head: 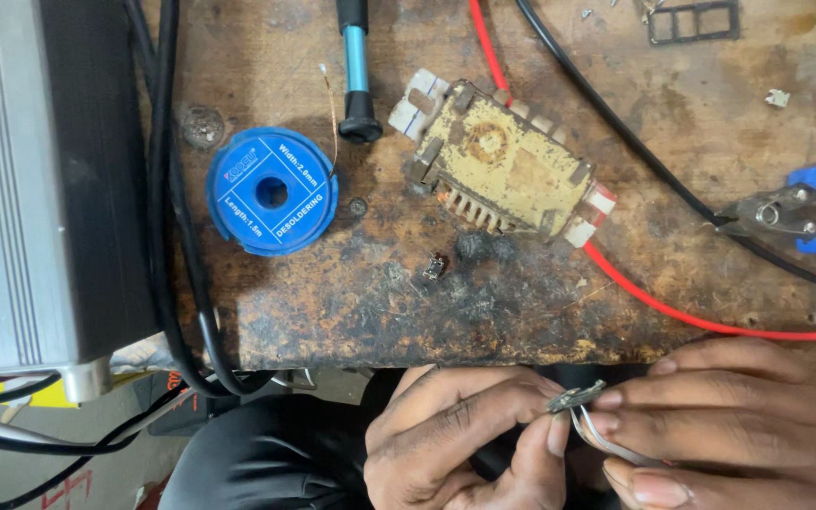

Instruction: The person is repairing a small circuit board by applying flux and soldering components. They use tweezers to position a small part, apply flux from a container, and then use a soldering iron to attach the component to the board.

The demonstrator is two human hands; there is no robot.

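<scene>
Below the front edge of the worn wooden bench point(351, 302), my left hand point(455, 439) pinches a tiny dark circuit part point(576, 397) between thumb and fingers. My right hand point(739, 425) meets it from the right and grips thin metal tweezers point(602, 436) whose tips reach the part. On the bench lie a blue round spool of desoldering braid point(272, 192) and a yellowed, scorched holder block with white ends point(502, 165). A tiny dark chip point(434, 267) lies loose on the burnt wood.
A grey metal box point(21, 189) stands at the left with black cables point(177, 236) running along it. A red wire point(672, 307) and a black wire point(616, 123) cross the bench. Blue-handled pliers point(805, 217) lie at right; a blue-shafted tool point(358, 76) at top.
</scene>
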